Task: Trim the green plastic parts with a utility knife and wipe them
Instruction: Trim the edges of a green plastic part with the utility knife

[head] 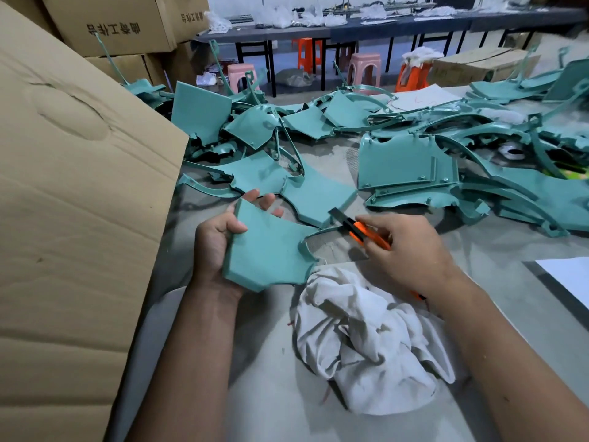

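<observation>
A: Grey bench [271, 393], white rag [366, 339] crumpled nearest you. Your grips?

B: Your left hand [216, 240] grips a green plastic part [267, 250], thumb curled over its edge, lifted just past the rag.

A: Right?

B: Your right hand [411, 247] has its grip closed round the orange utility knife [360, 229], blade out beside the part. Farther back, green parts pile [408, 161]; cardboard boxes [79, 173] left.

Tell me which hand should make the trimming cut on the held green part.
Right. The right hand already grips the utility knife, blade beside the green part; the left hand holds that part steady.
</observation>
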The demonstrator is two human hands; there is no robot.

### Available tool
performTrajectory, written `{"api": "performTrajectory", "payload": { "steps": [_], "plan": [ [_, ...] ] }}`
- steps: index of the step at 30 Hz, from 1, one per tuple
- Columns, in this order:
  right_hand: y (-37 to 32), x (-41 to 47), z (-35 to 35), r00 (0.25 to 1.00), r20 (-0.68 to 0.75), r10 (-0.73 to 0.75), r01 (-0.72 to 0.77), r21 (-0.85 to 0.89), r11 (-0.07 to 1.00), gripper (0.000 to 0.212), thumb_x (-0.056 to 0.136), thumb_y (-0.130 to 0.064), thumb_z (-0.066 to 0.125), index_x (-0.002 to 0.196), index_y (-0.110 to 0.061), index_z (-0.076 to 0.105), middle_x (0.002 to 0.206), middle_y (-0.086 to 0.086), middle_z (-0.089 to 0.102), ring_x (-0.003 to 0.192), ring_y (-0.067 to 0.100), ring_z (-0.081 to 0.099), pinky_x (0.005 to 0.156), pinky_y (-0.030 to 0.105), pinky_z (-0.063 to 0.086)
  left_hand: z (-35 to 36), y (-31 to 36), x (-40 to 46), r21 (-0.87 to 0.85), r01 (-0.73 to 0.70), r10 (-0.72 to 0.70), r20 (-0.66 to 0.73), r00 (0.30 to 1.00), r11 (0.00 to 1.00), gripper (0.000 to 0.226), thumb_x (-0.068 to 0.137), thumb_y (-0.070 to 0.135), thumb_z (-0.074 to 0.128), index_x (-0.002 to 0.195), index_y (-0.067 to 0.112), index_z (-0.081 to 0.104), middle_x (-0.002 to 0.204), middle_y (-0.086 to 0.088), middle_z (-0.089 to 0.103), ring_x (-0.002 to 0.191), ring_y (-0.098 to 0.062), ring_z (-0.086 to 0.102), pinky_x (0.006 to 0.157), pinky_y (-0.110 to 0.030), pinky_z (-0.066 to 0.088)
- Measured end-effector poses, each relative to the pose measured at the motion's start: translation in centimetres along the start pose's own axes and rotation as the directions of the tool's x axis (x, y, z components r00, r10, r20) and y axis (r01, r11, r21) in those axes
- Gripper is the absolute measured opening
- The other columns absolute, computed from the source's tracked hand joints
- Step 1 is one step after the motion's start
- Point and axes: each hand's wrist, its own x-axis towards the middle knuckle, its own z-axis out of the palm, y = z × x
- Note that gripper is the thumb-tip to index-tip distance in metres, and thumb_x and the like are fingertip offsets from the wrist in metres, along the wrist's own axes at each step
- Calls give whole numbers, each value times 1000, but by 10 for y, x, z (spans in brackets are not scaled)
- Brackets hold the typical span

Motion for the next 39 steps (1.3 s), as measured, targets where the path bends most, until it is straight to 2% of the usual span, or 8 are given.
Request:
{"api": "performTrajectory", "payload": {
  "steps": [3, 6, 14, 22, 27, 30, 35, 39],
  "plan": [
    [-3, 0, 2, 984, -175, -28, 36, 43, 998, 32, 95, -18, 68, 126, -24, 73, 83, -8, 66, 69, 12, 58, 60, 28, 44, 4, 2, -1, -45, -64, 68, 104, 992, 997, 61, 65, 7, 31, 124, 10, 48, 105, -6, 55, 117, -33, 46, 118, -49, 29],
    [3, 3, -3, 939, -333, 80, -97, -34, 995, 32, 97, -14, 62, 129, -16, 69, 94, 4, 67, 81, 26, 59, 71, 36, 48, -4, 9, -4, -17, -140, 140, 203, 969, 990, 69, 64, 8, 32, 131, 9, 47, 102, -4, 51, 114, -30, 39, 121, -50, 20],
    [-3, -3, -4, 966, -204, 157, -202, -222, 954, 35, 95, -27, 65, 129, -31, 70, 107, 5, 65, 97, 33, 63, 70, 35, 42, -5, 14, -4, 65, -213, 196, 201, 960, 975, 82, 65, 6, 28, 145, 9, 48, 96, -4, 49, 105, -26, 40, 124, -50, 11],
    [-14, -2, -2, 992, 9, 128, -123, -223, 967, 33, 87, -26, 69, 119, -32, 75, 103, 1, 68, 94, 30, 65, 76, 35, 51, -3, 14, -4, 94, -197, 183, 142, 973, 976, 85, 64, 6, 30, 147, 7, 48, 92, -4, 50, 96, -23, 47, 109, -43, 29],
    [-15, -5, -1, 976, -164, 144, -182, -253, 950, 26, 90, -28, 70, 116, -30, 75, 90, -3, 56, 83, 30, 61, 67, 32, 42, -3, 13, -4, 88, -194, 182, 131, 975, 977, 84, 63, 6, 31, 144, 8, 50, 91, -4, 51, 97, -24, 48, 109, -45, 29],
    [-16, -5, -2, 974, -104, 203, -226, -327, 917, 21, 91, -29, 68, 111, -31, 74, 87, -4, 49, 77, 26, 48, 67, 31, 34, -3, 11, -2, 81, -195, 184, 120, 975, 978, 84, 63, 6, 32, 145, 6, 50, 92, -5, 52, 103, -27, 44, 111, -45, 29],
    [-23, -5, 0, 996, 54, 77, -65, -201, 977, 23, 89, -23, 67, 109, -25, 77, 93, 2, 68, 78, 23, 59, 70, 30, 49, -8, 12, 1, 85, -194, 183, 116, 976, 977, 84, 64, 4, 33, 146, 7, 49, 94, -4, 54, 105, -26, 46, 115, -44, 29],
    [-17, -5, -12, 985, 163, 61, -76, 88, 993, 34, 87, -19, 70, 117, -34, 79, 79, -12, 71, 67, 6, 63, 59, 24, 49, -9, 10, 3, 124, -210, 193, 135, 972, 970, 82, 66, 5, 34, 145, 11, 51, 96, -7, 60, 108, -29, 50, 111, -45, 37]
  ]
}}
